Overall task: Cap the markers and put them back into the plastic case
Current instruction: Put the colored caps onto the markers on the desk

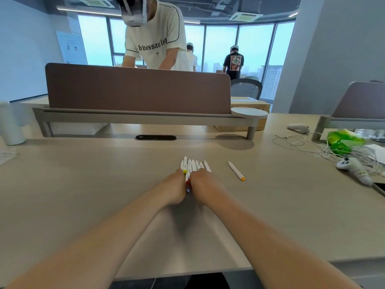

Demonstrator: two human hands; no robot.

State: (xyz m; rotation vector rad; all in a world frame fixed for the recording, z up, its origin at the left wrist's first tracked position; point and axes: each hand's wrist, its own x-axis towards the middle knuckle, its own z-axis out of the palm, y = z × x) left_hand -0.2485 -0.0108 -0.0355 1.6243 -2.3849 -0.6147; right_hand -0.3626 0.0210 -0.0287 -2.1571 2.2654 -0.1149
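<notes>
Several white markers (192, 166) lie side by side in a bunch on the table (83, 184), tips pointing away from me. My left hand (176, 189) and my right hand (203, 187) close in on the near ends of the bunch from both sides, fingers curled round the markers. Coloured ends, yellow and red, show between the hands. One more white marker with an orange end (236, 171) lies apart to the right. I see no plastic case; the hands may hide it.
A brown desk divider (137, 88) on a grey shelf stands behind the markers, with a person working beyond it. White cables (308, 146), a white controller (354, 170), a green packet (341, 140) and a phone edge (380, 187) lie at the right. A white bottle (10, 124) stands far left.
</notes>
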